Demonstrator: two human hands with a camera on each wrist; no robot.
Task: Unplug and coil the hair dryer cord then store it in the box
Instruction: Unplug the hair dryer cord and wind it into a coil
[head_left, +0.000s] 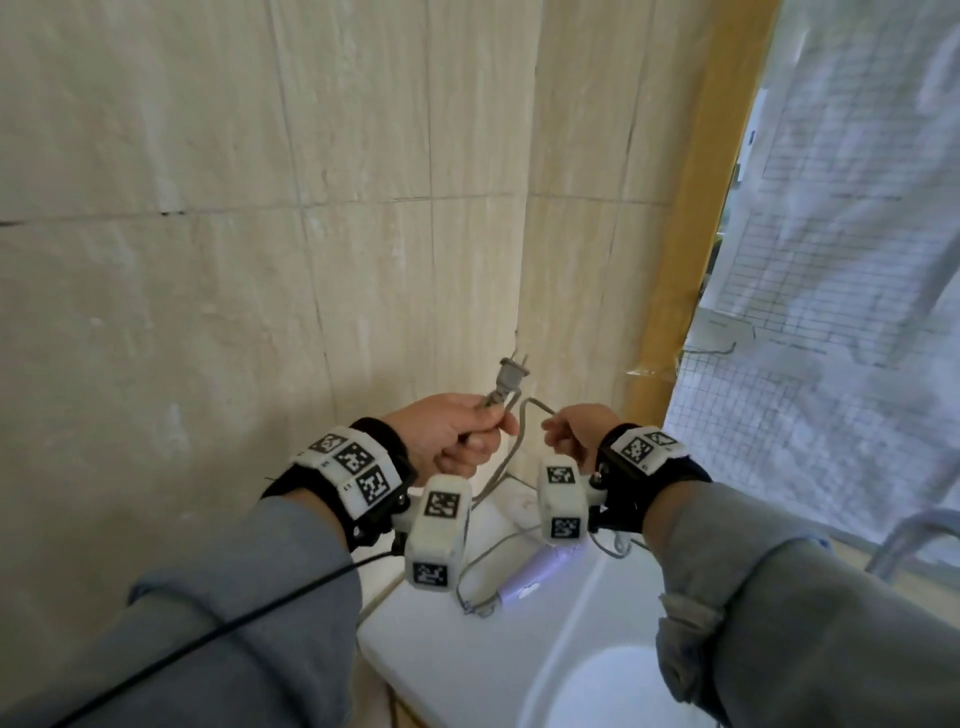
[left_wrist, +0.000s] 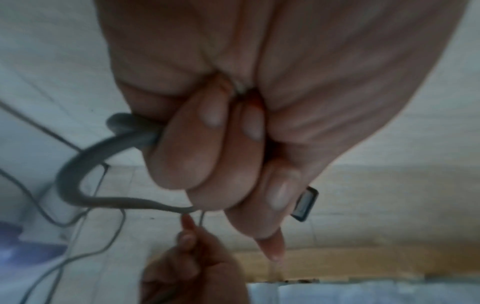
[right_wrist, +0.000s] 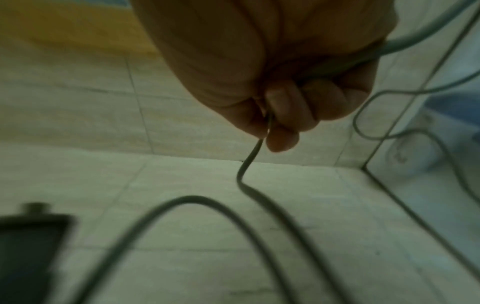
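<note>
The grey plug (head_left: 511, 375) is free of the wall and points up in front of the tiled corner. My left hand (head_left: 467, 436) grips the grey cord (head_left: 524, 410) just below the plug, fingers (left_wrist: 207, 160) curled round it, the plug (left_wrist: 306, 203) sticking out past them. A short loop of cord (left_wrist: 72, 181) runs across to my right hand (head_left: 560, 432), which pinches the cord (right_wrist: 245, 172) between thumb and forefinger (right_wrist: 281, 135). The rest of the cord trails down to the hair dryer (head_left: 524, 578), purplish, lying on the white counter. No box is in view.
The white counter (head_left: 457, 654) holds a round sink basin (head_left: 613, 691) at the bottom right. Beige tiled walls meet in a corner straight ahead. A yellow frame (head_left: 680, 249) and a white covered window are to the right. A thin black cable (head_left: 218, 629) hangs from my left wrist.
</note>
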